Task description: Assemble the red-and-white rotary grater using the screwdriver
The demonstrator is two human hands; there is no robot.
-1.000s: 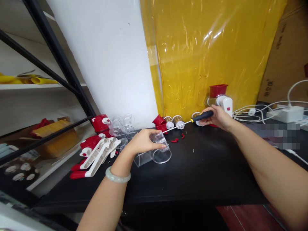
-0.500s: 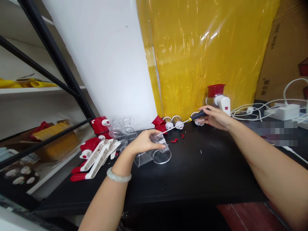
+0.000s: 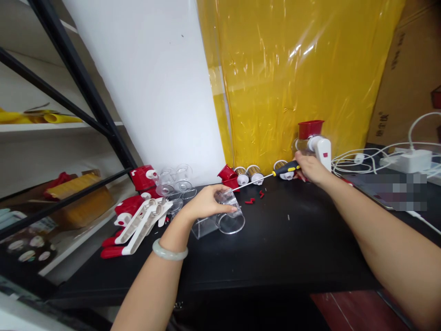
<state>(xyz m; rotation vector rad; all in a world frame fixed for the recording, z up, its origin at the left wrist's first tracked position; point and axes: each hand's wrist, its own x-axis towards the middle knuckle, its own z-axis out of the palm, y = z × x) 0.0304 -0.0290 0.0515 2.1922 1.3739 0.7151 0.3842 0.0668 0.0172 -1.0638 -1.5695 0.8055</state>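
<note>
My left hand (image 3: 212, 202) is closed around a clear plastic part (image 3: 231, 224) with a round ring-like end, which it holds at the tabletop. My right hand (image 3: 310, 168) grips the black-and-yellow handle of a screwdriver (image 3: 285, 168). The long metal shaft slants down to the left, and its tip meets the clear part beside my left thumb and fingers. Just right of the part lie small red plastic pieces (image 3: 250, 201). Behind the shaft stand metal grater drums (image 3: 255, 175) with white ends and a red hopper (image 3: 228, 174).
White handles with red grips (image 3: 141, 230) and clear plastic housings (image 3: 174, 179) lie on the left of the black table (image 3: 275, 257). At the back right stands a grater with a red hopper (image 3: 310, 129). White cables (image 3: 347, 161) run on the right; a shelf rack (image 3: 113, 124) borders the left.
My right hand has shifted slightly right and changed its grip towards the end of the screwdriver handle, uncovering more of it. My left hand and the clear part stay in place.
</note>
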